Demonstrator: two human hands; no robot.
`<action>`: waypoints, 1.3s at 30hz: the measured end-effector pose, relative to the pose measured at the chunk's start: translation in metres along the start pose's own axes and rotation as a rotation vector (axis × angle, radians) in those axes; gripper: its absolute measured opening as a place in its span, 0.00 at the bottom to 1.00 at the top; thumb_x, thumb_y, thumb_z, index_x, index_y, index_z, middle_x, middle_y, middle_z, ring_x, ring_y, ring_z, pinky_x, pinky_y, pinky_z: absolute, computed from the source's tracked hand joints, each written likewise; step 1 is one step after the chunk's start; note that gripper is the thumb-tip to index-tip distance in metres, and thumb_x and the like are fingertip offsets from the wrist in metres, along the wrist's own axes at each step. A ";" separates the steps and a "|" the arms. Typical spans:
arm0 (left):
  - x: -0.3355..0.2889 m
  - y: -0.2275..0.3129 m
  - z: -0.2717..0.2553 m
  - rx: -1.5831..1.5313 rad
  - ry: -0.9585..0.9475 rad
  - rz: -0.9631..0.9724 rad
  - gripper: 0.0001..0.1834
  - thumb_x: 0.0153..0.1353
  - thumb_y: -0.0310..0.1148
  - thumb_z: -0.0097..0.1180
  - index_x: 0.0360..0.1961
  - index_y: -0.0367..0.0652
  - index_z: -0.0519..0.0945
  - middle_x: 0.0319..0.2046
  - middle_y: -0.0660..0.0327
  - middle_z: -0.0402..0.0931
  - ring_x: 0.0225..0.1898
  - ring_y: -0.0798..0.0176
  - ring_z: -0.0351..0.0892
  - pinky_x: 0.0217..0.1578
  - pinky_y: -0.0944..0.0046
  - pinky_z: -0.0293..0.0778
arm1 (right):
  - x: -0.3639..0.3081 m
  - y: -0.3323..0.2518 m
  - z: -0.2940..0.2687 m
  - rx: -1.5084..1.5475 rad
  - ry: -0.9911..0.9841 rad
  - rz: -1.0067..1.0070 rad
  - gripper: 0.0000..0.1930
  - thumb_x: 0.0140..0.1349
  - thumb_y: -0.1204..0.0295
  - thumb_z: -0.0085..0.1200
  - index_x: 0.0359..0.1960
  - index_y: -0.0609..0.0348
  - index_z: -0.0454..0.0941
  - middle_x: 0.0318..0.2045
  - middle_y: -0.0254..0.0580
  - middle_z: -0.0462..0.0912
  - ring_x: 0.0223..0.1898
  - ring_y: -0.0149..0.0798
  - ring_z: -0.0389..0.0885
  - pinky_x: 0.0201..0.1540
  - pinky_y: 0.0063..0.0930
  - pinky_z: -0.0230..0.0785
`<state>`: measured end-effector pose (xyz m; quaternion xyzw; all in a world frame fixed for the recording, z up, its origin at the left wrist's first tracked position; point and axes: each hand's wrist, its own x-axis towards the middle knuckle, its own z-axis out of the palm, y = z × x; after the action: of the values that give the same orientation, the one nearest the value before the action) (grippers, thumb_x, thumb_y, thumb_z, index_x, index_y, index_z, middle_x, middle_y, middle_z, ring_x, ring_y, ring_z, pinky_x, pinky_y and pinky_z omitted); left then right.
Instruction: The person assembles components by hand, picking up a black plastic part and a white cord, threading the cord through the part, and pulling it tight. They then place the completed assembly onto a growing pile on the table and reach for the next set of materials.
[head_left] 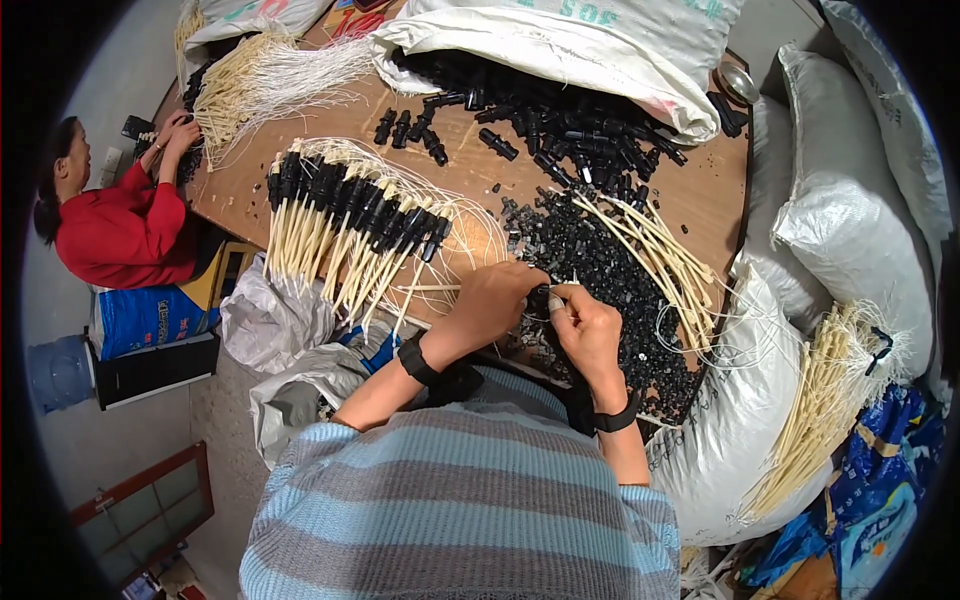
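Observation:
My left hand [490, 302] is closed at the table's near edge. A thin cream stick [432, 288] pokes out of it to the left, and a small dark part [540, 297] shows at its fingertips. Just to the right, my right hand [588, 325] pinches with thumb and forefinger close against that part; what it grips is too small to make out. Beside my left hand lies a row of cream sticks with black plastic fittings [350, 205] and white strings. Under and beyond both hands spreads a pile of small black pieces [610, 270].
Loose cream sticks [660, 260] lie across the pile's right side. A white sack [560, 55] spills black tubular fittings [590, 130] at the back. A stringed bundle [255, 85] lies far left, near a person in red [125, 230]. Full sacks [850, 210] stand at right.

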<state>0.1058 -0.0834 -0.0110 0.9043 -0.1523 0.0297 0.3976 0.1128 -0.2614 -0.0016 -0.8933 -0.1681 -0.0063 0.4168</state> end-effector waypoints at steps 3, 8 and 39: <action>-0.002 0.001 0.002 -0.056 -0.023 -0.029 0.22 0.46 0.18 0.52 0.45 0.44 0.77 0.35 0.53 0.79 0.39 0.46 0.79 0.37 0.51 0.73 | -0.001 0.004 0.008 0.060 -0.001 -0.042 0.08 0.56 0.76 0.56 0.38 0.59 0.80 0.23 0.48 0.81 0.22 0.45 0.80 0.24 0.32 0.70; 0.002 0.004 0.000 -0.179 -0.132 -0.073 0.23 0.45 0.17 0.53 0.45 0.44 0.77 0.34 0.55 0.80 0.39 0.49 0.80 0.37 0.54 0.74 | -0.004 0.009 0.003 0.078 -0.117 -0.153 0.07 0.60 0.77 0.54 0.39 0.61 0.79 0.27 0.48 0.82 0.25 0.47 0.82 0.28 0.34 0.72; 0.088 -0.097 -0.006 0.297 0.272 -0.326 0.13 0.48 0.21 0.57 0.38 0.40 0.80 0.31 0.51 0.81 0.34 0.48 0.81 0.39 0.53 0.75 | 0.004 0.014 0.000 0.311 0.054 0.227 0.05 0.57 0.76 0.56 0.33 0.61 0.82 0.11 0.29 0.63 0.16 0.20 0.60 0.20 0.19 0.53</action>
<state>0.2188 -0.0394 -0.0604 0.9531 0.0564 0.1087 0.2766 0.1213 -0.2686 -0.0118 -0.8308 -0.0537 0.0428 0.5523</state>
